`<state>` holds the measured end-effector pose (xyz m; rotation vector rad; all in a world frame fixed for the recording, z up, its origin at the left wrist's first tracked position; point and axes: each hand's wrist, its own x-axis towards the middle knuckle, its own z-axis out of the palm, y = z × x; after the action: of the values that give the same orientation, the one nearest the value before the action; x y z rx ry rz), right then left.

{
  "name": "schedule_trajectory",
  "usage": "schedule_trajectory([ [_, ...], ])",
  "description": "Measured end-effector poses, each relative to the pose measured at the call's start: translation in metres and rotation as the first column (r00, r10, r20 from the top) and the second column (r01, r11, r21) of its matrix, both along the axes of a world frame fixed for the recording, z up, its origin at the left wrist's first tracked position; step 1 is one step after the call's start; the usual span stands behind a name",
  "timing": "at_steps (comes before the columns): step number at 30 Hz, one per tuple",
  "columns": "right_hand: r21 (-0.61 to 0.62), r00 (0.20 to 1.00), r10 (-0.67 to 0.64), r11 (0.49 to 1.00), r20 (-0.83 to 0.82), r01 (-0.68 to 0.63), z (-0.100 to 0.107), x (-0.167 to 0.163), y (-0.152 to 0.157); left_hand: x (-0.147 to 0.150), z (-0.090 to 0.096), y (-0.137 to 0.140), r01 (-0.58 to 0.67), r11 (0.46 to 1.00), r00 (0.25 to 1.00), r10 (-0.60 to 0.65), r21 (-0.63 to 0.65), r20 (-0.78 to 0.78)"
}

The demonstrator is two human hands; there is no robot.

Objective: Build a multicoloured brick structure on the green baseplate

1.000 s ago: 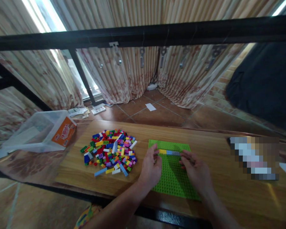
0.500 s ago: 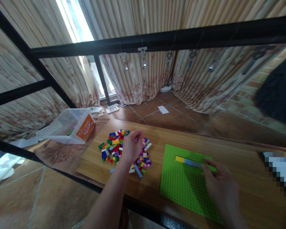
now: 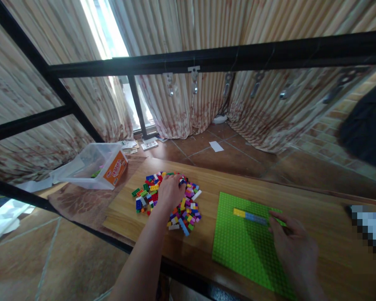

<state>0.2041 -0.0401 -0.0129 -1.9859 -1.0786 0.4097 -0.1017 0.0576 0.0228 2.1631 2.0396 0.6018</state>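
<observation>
Low and right in the frame, our right hand (image 3: 296, 251) rests on the green baseplate (image 3: 238, 246), its fingers (image 3: 277, 217) loosely curled and touching the end of the short row of bricks (image 3: 250, 215) stuck on the plate, one yellow and one blue. Near the middle, our left hand (image 3: 170, 191) lies on the pile of colored bricks (image 3: 188, 209) with fingers bent down into it; we cannot tell if they pinch one. All this sits on the wooden desk (image 3: 128, 209). Farther off, at the left, a clear plastic box (image 3: 95, 166) lies on its side.
</observation>
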Motion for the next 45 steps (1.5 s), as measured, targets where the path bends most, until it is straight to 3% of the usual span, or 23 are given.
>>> schedule_trajectory([
  [10, 0.034, 0.999, 0.014, 0.999, -0.029, -0.013, 0.001, -0.003, 0.000, 0.005, -0.001, 0.001, -0.035, 0.999, 0.998, 0.033, -0.029, -0.054],
  [14, 0.039, 0.999, 0.022, 0.999, -0.030, -0.021, 0.003, -0.005, 0.000, 0.000, 0.005, 0.001, -0.068, 0.997, 0.997, 0.070, -0.039, 0.036],
  [17, 0.065, 0.999, 0.010, 0.998, -0.051, -0.007, 0.006, -0.008, 0.000, -0.005, 0.006, 0.003, -0.029, 0.997, 0.976, 0.042, -0.067, 0.213],
  [20, 0.118, 0.998, 0.020, 0.993, -0.066, -0.012, 0.005, -0.009, 0.000, -0.010, 0.004, 0.006, 0.074, 0.992, 0.851, -0.010, -0.101, 0.526],
  [24, 0.165, 0.994, 0.055, 0.985, -0.091, -0.039, 0.000, -0.010, 0.001, -0.007, 0.008, 0.003, 0.167, 0.975, 0.574, 0.025, -0.146, 0.819],
  [28, 0.255, 0.989, 0.123, 0.962, -0.084, -0.098, -0.003, -0.016, 0.000, 0.010, 0.022, -0.009, 0.345, 0.924, 0.251, 0.081, -0.167, 0.965],
  [31, 0.324, 0.973, 0.226, 0.924, -0.040, -0.201, 0.001, -0.026, -0.004, 0.031, 0.025, -0.022, 0.504, 0.841, 0.062, 0.191, -0.196, 0.980],
  [34, 0.351, 0.949, 0.316, 0.887, 0.011, -0.300, 0.011, -0.040, -0.009, 0.054, 0.019, -0.034, 0.631, 0.742, 0.001, 0.291, -0.227, 0.957],
  [37, 0.355, 0.920, 0.391, 0.857, 0.024, -0.373, 0.018, -0.052, -0.013, 0.074, 0.009, -0.043, 0.680, 0.693, -0.020, 0.346, -0.240, 0.938],
  [42, 0.370, 0.879, 0.476, 0.820, -0.018, -0.437, 0.015, -0.061, -0.010, 0.094, -0.003, -0.052, 0.646, 0.725, -0.048, 0.352, -0.239, 0.935],
  [45, 0.386, 0.880, 0.471, 0.824, -0.060, -0.415, 0.011, -0.062, -0.006, 0.102, -0.008, -0.054, 0.582, 0.785, 0.016, 0.250, -0.212, 0.968],
])
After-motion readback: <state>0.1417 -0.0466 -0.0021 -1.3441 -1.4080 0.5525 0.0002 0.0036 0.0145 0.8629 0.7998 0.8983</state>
